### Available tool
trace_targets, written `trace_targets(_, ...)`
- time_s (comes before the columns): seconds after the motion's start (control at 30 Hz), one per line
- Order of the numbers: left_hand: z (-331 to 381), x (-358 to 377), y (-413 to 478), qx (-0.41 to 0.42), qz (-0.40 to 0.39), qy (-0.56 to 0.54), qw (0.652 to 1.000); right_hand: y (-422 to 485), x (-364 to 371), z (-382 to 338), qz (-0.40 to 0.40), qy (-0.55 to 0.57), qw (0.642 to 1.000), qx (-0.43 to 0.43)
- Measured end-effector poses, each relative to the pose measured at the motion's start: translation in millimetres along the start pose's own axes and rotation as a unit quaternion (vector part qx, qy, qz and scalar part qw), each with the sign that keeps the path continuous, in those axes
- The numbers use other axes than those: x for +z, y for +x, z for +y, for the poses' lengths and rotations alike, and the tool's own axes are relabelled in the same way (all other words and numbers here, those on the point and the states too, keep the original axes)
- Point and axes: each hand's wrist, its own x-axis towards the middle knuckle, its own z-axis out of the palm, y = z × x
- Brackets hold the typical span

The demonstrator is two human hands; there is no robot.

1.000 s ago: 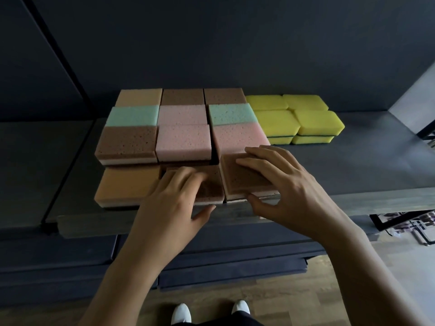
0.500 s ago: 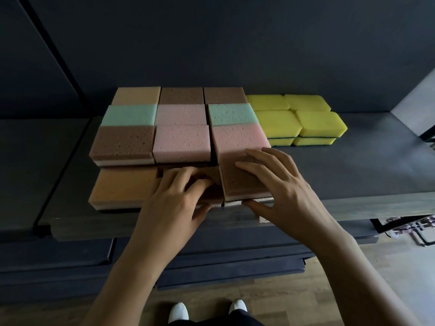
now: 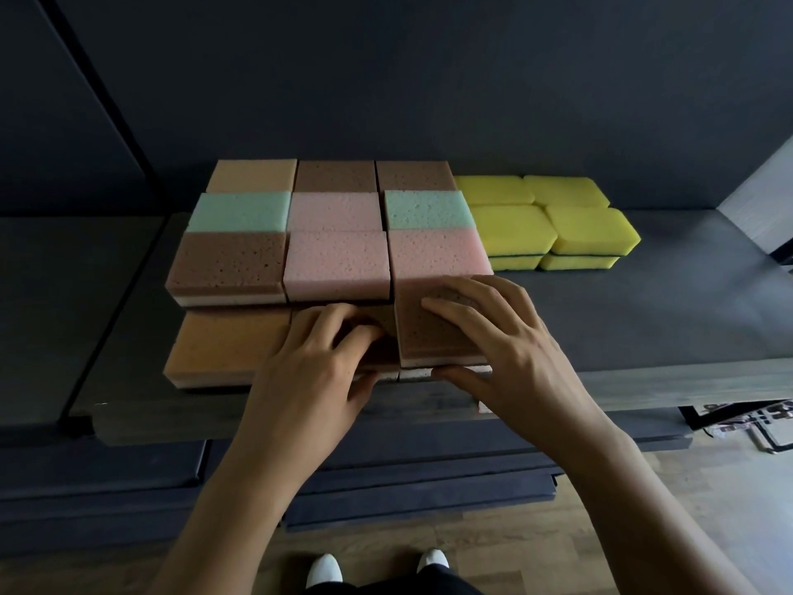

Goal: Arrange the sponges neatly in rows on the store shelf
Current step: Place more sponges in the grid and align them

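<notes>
Progress: judged near done, back rows (image 3: 337, 216) squared on shelf (image 3: 643, 337) | right hand (image 3: 510, 358) pinches front-right brown sponge (image 3: 433, 337), top and front edge | left hand (image 3: 317, 371) grips front-middle sponge (image 3: 384, 326) | remaining: level front row.

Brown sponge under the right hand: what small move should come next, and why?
Probably ease the right brown sponge down and square it: the right hand grips it, thumb on its front edge, and it sits raised above the middle brown sponge that the left hand holds, with a white edge showing beneath its front.
</notes>
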Motion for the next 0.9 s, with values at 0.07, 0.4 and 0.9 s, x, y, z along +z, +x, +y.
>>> trace_targets(0.07, -1, 0, 1, 0.002, -0.004, -0.001, 1.000, 1, 0, 0, -0.001, 0.001, 1.000, 0.001)
trace_targets(0.4, -2, -5, 5, 0.007, -0.005, -0.005, 1.000, 4, -7, 1, -0.016, -0.007, 1.000, -0.010)
trace_targets(0.9, -1, -6, 8, 0.008, -0.012, -0.023, 1.000, 7, 0, 7, -0.017, -0.017, 1.000, -0.007)
